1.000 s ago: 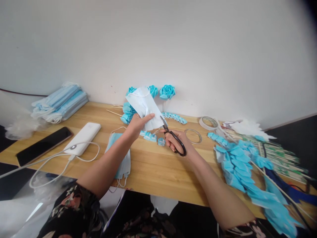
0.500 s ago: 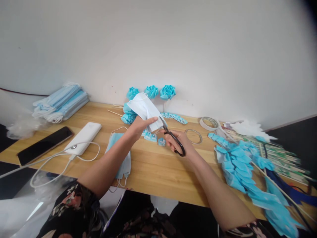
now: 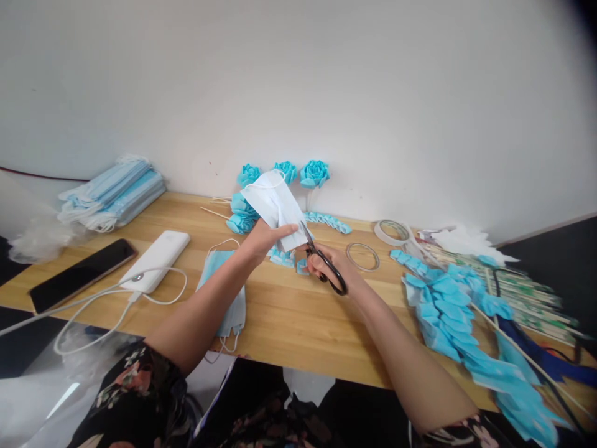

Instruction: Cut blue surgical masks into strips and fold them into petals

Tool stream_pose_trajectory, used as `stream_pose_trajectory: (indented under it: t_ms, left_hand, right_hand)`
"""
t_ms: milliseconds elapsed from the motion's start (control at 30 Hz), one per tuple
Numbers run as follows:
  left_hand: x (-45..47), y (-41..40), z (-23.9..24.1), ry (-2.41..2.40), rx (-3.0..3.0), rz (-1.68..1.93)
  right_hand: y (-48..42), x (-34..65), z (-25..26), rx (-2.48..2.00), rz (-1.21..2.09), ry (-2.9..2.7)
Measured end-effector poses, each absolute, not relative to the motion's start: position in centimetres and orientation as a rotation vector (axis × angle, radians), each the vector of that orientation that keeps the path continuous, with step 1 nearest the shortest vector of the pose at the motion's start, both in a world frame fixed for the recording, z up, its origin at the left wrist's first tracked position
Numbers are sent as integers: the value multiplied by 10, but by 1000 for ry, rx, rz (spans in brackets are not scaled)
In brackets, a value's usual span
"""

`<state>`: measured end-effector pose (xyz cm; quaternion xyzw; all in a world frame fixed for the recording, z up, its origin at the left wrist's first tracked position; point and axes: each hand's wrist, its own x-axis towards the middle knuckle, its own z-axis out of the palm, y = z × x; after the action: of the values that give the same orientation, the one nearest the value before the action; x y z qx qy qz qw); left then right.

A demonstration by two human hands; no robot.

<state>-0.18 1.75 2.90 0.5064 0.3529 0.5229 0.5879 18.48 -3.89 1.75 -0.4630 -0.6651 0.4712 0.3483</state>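
My left hand [image 3: 267, 239] grips a white-sided face mask [image 3: 275, 198] by its lower part, thumb across the front, with an ear loop at its top. My right hand [image 3: 332, 260] holds black-handled scissors [image 3: 336, 278], their blades at the right edge of the mask near its lower end. Behind the mask stand blue folded roses [image 3: 314, 173]; more blue petals [image 3: 242, 214] lie partly hidden by it. Small blue pieces [image 3: 282, 256] lie on the table below my hands. Another blue mask [image 3: 218, 274] rests flat beneath my left forearm.
At the left are a stack of masks [image 3: 114, 194], a black phone [image 3: 84, 274] and a white power bank [image 3: 156, 260] with a cable. To the right lie tape rolls [image 3: 392, 233], a thin ring [image 3: 362, 256], long pleated blue strips [image 3: 443, 311] and green-white wrapped sticks [image 3: 536, 305].
The scissors' handles have shifted slightly and the blades sit a little differently at the mask's edge. The mask is still in my left hand, nearly in the same place.
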Motion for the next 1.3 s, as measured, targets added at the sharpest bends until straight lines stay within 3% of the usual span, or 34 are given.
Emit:
stream_pose_trajectory:
  t_ms: [1300]
  left_hand:
    - [4, 15, 21, 813, 1186, 1207]
  right_hand:
    - [-41, 184, 20, -1232, 1130, -1675]
